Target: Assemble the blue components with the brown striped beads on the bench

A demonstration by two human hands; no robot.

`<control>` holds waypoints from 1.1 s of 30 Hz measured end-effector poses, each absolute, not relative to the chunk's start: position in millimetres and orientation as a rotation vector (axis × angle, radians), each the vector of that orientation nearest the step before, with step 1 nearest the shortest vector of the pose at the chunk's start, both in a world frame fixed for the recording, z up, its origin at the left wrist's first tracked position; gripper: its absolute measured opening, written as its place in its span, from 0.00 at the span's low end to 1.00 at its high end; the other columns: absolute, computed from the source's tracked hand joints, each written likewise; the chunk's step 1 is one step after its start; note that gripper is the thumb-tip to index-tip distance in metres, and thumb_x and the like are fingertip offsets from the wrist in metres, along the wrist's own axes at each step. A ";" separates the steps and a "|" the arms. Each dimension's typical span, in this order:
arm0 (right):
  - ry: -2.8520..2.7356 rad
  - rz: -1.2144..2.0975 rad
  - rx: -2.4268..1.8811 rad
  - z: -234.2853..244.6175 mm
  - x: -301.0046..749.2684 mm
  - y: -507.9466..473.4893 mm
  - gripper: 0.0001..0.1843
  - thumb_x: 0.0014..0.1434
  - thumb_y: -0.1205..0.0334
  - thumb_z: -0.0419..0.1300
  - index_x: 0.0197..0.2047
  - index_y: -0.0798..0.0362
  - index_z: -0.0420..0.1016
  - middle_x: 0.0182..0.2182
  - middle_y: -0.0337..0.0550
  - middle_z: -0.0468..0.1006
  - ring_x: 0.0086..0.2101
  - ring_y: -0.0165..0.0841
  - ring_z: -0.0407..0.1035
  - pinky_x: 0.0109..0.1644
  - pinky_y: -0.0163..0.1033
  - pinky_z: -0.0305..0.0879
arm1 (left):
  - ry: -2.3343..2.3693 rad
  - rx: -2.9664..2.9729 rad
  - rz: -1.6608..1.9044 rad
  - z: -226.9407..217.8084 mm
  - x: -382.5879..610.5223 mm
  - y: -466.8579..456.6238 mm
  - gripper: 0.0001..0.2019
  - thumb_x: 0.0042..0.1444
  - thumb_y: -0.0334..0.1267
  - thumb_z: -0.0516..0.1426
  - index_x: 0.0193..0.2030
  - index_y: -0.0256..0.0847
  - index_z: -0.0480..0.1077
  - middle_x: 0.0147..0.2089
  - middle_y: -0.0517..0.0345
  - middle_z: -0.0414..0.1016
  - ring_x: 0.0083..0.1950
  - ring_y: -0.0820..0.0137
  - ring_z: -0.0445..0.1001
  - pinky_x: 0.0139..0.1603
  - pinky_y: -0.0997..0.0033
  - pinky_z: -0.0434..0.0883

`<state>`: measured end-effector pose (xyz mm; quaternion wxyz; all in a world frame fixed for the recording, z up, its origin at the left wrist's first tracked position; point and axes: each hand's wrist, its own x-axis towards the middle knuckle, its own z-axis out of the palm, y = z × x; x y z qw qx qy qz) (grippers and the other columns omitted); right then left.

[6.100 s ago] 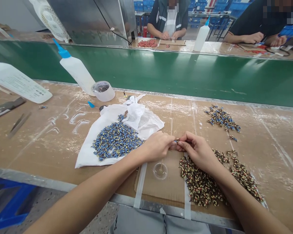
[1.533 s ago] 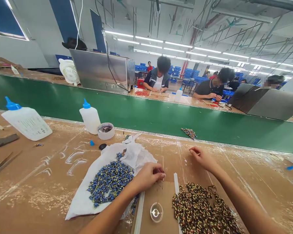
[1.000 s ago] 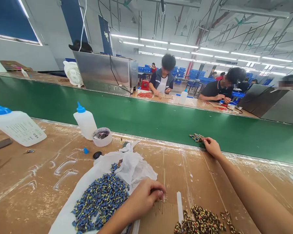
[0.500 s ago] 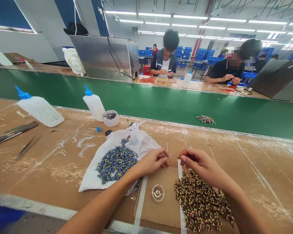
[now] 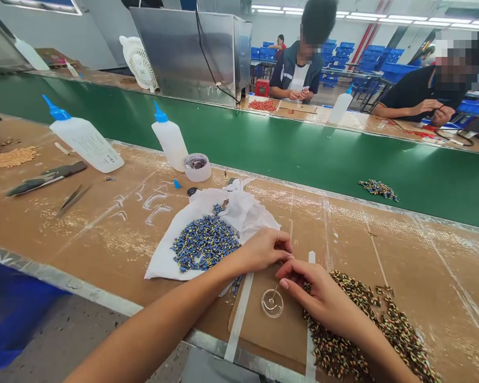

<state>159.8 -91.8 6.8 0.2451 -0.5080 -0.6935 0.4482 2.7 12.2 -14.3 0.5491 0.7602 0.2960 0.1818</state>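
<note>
Your left hand [image 5: 268, 249] is curled, any held piece indiscernible; blue-and-yellow pieces [image 5: 205, 239] lie to its left. Your right hand [image 5: 317, 292] brings thumb and forefinger near the thin stick [image 5: 275, 289] in the clear cup [image 5: 268, 311], grip unconfirmed; the brown pile [image 5: 337, 346] lies below its wrist.

Smooth, glossy plastic cup [image 5: 267, 313]

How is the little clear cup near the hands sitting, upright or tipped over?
Upright: the clear cup sits on the cardboard with its round mouth facing up, a thin stick reaching in.
</note>
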 end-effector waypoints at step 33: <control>-1.869 1.262 -1.295 -4.9 141.5 -95.3 0.05 0.62 0.59 0.59 0.37 0.51 0.74 0.28 0.38 0.71 0.28 0.31 0.64 0.32 0.35 0.59 | 0.833 1.883 0.496 -10.5 2.9 13.0 0.04 0.50 0.28 0.60 0.27 0.36 0.69 0.23 0.64 0.70 0.26 0.76 0.67 0.29 0.76 0.62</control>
